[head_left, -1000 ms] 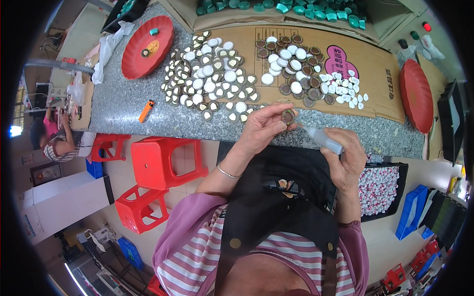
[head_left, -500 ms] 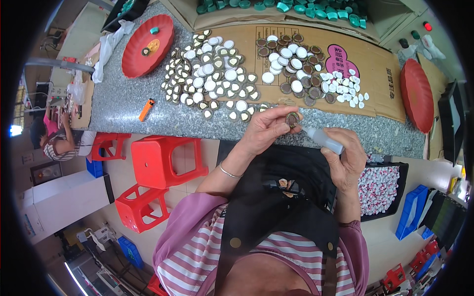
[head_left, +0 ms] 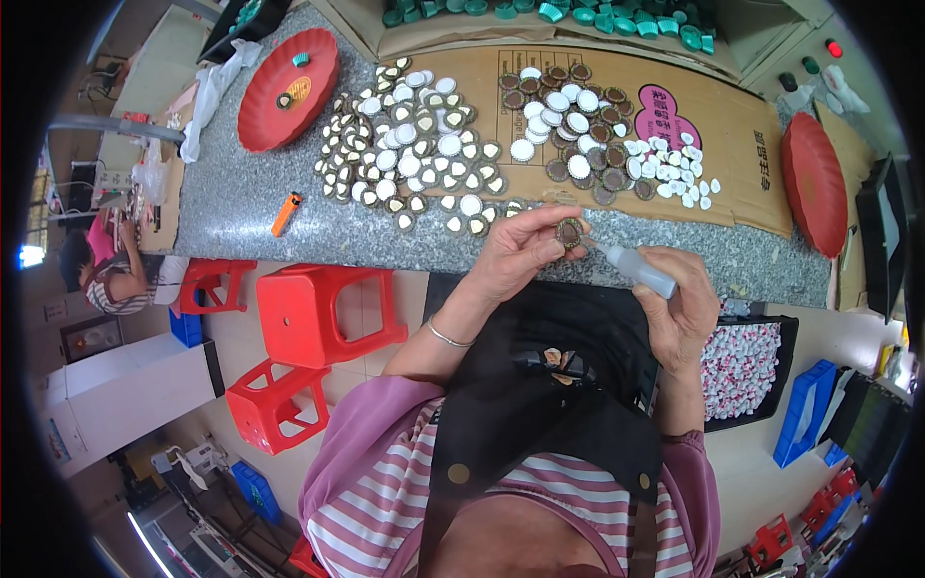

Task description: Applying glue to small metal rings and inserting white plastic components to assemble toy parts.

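Observation:
Between thumb and fingers of my left hand (head_left: 521,252) is a small round disc (head_left: 569,232), brown in the middle with a dark ridged rim. My right hand (head_left: 682,303) grips a translucent squeeze bottle (head_left: 640,271) whose thin nozzle points left at the disc's edge. Whether the tip touches the disc I cannot tell. Both hands are over the front edge of the grey speckled table (head_left: 249,217). Beyond them lie brown discs (head_left: 614,179), white round discs (head_left: 523,150) and small white pieces (head_left: 689,166). To the left spread many dark-rimmed discs with pale centres (head_left: 362,144).
Cardboard (head_left: 742,173) covers part of the table. Red scalloped trays stand at the left (head_left: 289,91) and right (head_left: 814,188). An orange lighter (head_left: 286,214) lies at the left. Green cups (head_left: 578,17) fill a shelf behind. Red stools (head_left: 328,313) stand on the floor; a person (head_left: 120,275) sits far left.
My right hand and the bottle have shifted slightly right, away from the disc. The disc in my left hand has turned a little; that hand stays nearly in place.

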A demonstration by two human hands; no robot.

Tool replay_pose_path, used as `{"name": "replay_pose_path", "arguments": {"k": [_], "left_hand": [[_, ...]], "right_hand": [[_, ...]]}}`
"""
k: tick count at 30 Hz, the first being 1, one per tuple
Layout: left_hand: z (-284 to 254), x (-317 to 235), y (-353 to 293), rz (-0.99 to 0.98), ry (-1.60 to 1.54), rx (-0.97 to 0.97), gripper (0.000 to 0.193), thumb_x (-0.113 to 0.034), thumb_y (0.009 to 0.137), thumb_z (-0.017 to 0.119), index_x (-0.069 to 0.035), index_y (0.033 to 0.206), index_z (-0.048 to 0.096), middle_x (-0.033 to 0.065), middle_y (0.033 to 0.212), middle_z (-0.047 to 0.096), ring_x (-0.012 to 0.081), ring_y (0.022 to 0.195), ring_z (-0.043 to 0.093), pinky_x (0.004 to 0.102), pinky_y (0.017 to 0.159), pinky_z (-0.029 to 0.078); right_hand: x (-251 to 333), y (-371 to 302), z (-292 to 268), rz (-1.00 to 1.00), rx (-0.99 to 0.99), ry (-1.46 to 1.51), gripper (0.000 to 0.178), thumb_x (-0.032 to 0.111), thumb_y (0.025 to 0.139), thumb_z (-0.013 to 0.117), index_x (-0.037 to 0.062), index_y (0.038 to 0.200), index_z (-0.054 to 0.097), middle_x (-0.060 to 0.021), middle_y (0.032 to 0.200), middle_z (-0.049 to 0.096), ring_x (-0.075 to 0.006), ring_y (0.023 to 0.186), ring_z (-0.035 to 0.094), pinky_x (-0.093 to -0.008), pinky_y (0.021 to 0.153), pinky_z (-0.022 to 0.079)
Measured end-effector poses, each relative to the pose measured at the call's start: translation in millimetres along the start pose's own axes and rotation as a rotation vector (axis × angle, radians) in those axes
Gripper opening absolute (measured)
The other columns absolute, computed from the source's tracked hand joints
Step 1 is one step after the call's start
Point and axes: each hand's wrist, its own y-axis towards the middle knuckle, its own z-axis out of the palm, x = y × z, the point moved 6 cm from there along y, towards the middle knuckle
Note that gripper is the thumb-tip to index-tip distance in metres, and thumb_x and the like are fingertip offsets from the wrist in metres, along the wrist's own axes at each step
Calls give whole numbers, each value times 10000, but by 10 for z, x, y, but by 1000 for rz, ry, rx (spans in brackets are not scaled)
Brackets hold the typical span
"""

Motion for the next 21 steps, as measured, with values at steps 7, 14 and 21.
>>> {"name": "replay_pose_path", "arguments": {"k": [7,14,21], "left_hand": [[12,20,40,12,3,-8,381,-75,840,584,-16,1205,496,117,1106,558,181,943,576,299,831,481],[-55,14,47,45,39,-45,388,-32,828,570,-12,1207,489,135,1107,554,195,909,595,303,824,487],[6,-24,145,44,10,7,372,12,829,550,-5,1197,499,117,1122,519,184,1019,543,318,866,485]], "right_hand": [[-96,-85,-91,53,-42,10,259,5,712,657,-11,955,570,-156,928,609,-243,843,595,-321,748,470],[-913,-496,-665,405,-576,642,360,3,779,581,2,1100,418,-128,1045,512,-223,1041,499,-373,934,384],[-1444,-599,-1130,447,-628,86,238,-9,820,578,19,1039,489,-124,1065,574,-170,961,553,-270,830,438]]}}
